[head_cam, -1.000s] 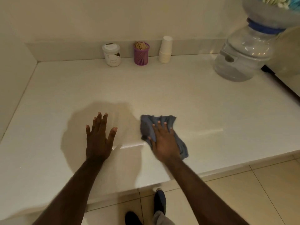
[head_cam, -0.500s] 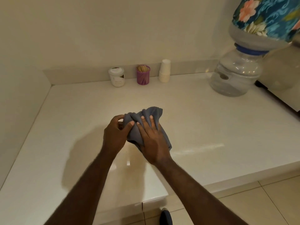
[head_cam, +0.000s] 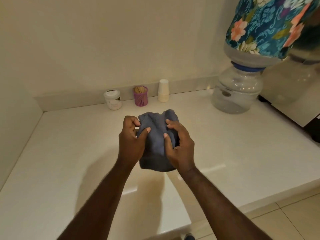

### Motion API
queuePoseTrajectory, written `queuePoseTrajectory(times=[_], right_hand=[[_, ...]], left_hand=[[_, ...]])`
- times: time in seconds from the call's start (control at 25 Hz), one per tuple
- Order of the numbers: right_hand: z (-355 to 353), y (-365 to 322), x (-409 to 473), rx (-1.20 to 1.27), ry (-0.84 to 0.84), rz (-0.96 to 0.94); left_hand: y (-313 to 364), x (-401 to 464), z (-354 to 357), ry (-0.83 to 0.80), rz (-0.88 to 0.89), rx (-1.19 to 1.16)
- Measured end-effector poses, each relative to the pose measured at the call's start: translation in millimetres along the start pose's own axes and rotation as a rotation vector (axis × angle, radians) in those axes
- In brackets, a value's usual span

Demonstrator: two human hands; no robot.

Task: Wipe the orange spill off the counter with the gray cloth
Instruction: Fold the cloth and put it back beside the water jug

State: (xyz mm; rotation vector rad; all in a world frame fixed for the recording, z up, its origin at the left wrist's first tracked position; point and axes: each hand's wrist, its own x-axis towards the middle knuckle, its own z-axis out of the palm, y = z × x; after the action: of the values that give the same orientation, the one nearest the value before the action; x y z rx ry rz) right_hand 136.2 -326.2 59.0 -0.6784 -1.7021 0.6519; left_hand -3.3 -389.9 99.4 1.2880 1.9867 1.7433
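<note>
Between left hand [head_cam: 130, 142] and right hand [head_cam: 180, 148], both gripping, hangs gray cloth [head_cam: 156, 139].

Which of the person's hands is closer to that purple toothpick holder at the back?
Left. The left hand sits almost directly in front of the purple toothpick holder; the right hand is farther to the holder's right.

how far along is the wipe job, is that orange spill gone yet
Not gone. Nothing looks finished: an orange-brown smear still shows on the counter, below the hands. In hand: the left hand and right hand both grip the gray cloth, bunched up and lifted off the surface. Left: put the cloth back down and wipe that patch away.
</note>
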Motion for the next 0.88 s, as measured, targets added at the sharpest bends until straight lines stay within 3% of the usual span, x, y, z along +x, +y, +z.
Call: queuePoseTrajectory(times=[0.12,0.24,0.32,0.56,0.88], right_hand=[[-12.8,11.4,28.2,0.007,0.082,0.148],[-29.7,34.5,61.0,0.146,0.009,0.471],[-42.4,57.8,83.5,0.167,-0.071,0.575],[-81.6,126.2,144.7,-0.067,-0.228,0.423],[-93.9,210.1,214.5,-0.288,-0.136,0.373]], left_hand=[[8.6,9.7,23.4,0.021,0.037,0.039],[15.2,23.4,49.6,0.048,0.081,0.050],[16.5,34.6,68.0,0.063,0.092,0.076],[8.2,83.9,140.4,0.069,0.150,0.186],[-23.3,152.7,236.4,0.048,0.178,0.146]])
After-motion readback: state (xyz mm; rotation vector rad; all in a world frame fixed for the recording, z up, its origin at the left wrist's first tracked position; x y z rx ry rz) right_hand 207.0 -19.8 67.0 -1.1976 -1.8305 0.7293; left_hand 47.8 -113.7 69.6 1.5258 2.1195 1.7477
